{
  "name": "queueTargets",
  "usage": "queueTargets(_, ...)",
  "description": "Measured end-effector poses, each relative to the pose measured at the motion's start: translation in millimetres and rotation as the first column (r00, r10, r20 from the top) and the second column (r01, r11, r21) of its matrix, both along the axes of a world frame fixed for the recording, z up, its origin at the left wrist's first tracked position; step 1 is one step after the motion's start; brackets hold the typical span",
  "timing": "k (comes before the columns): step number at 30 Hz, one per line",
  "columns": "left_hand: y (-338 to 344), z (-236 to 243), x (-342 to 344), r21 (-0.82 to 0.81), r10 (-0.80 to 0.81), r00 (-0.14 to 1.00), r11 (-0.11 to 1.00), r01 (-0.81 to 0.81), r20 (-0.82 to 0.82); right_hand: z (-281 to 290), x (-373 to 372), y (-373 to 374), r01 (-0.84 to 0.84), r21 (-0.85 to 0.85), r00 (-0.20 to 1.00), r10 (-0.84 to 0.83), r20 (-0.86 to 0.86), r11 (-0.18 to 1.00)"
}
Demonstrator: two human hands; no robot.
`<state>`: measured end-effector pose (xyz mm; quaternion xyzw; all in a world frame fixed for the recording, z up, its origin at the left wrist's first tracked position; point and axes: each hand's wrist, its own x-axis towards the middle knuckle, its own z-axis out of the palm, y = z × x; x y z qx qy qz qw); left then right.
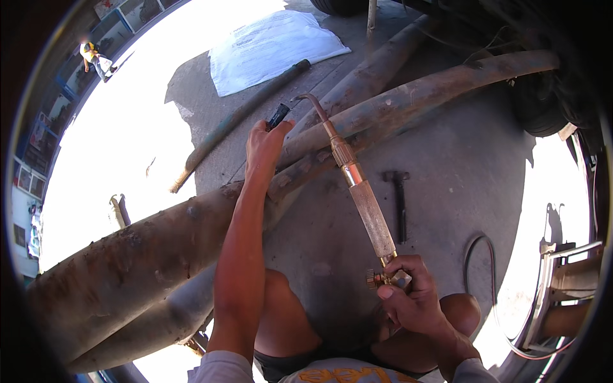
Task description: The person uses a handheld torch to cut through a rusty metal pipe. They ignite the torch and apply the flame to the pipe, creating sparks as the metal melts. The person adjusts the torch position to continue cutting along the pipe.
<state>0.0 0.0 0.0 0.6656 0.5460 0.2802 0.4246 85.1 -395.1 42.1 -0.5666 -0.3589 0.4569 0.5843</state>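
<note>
My right hand (415, 297) is wrapped round the valve end of a brass gas torch (370, 210), beside its small knob. The torch slants up and away to the left, its bent copper tip over the rusty pipes. In my left hand (263, 150), stretched out past the large rusty pipe (147, 246), is a small black lighter (278, 116). The lighter's top is close to the torch tip, with a narrow gap between them. I cannot make out a flame in the bright light.
A hammer (400, 204) lies on the concrete beyond my knees. Past the pipes are a thinner pipe (239, 121) and a white sack (268, 48). A dark hose (469, 255) runs by a metal cart (543, 293) at right. Another person (96, 57) is far off at left.
</note>
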Motion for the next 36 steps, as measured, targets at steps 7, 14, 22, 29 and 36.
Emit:
queueTargets(7,-15,3,21,0.031,-0.01,0.999,0.999,0.008,0.047,4,10,-5,-0.005,0.006,0.998,0.005,-0.07,1.0)
queueTargets(14,-19,7,28,0.009,-0.027,0.998,1.0,0.026,0.053,10,12,-8,0.016,-0.032,0.992,-0.019,-0.123,0.999)
queueTargets(22,-18,2,33,-0.105,0.009,0.973,0.994,0.016,0.231,7,6,-7,0.016,-0.085,0.995,-0.024,-0.096,0.996)
queueTargets(29,-33,9,38,-0.315,0.039,0.923,0.945,0.091,0.383,9,6,-5,0.01,0.001,0.987,-0.01,-0.163,1.0)
queueTargets(36,-84,-5,68,-0.391,-0.459,0.82,0.723,0.569,0.343,22,12,-4,0.134,0.18,0.951,-0.076,-0.301,0.974)
